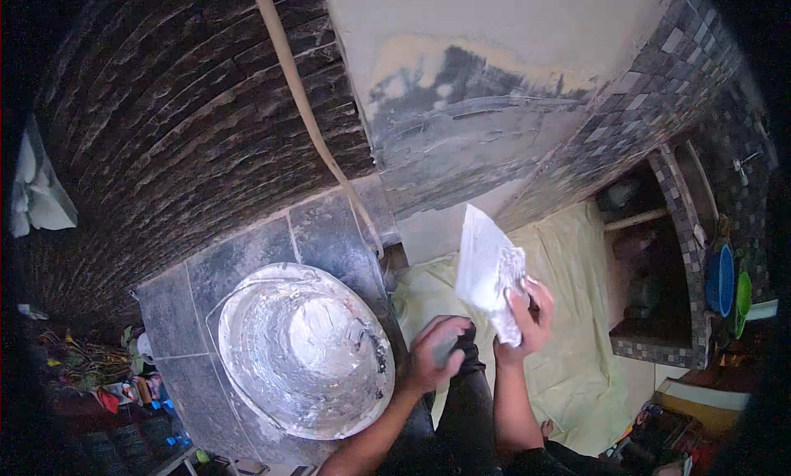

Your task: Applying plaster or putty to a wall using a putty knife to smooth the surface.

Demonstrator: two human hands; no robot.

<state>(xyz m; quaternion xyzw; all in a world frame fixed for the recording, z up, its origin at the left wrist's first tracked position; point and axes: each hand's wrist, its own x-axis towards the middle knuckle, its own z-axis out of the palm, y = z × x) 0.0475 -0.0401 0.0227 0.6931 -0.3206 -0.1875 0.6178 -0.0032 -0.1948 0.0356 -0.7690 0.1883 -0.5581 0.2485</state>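
My right hand (534,315) is closed around a broad putty knife (482,262) smeared with white paste, its blade pointing up toward the wall. Thick white putty (511,272) coats the blade near my fingers. Lower and to the left, my left hand (437,352) is curled beside my dark-trousered knee (470,356); something greyish shows between thumb and fingers, too unclear to name. Left of that hand stands a large round bucket (239,369), its inside coated with white putty (325,336). Ahead, the wall (478,134) carries grey, partly smoothed patches.
The bucket stands on a dark tiled ledge (173,311). A wooden pole (301,97) leans against dark ridged stone cladding (181,130). Yellowish sheeting (568,311) covers the floor. To the right are a mosaic-tiled counter (700,311), a blue basin (719,280) and a green basin (742,299).
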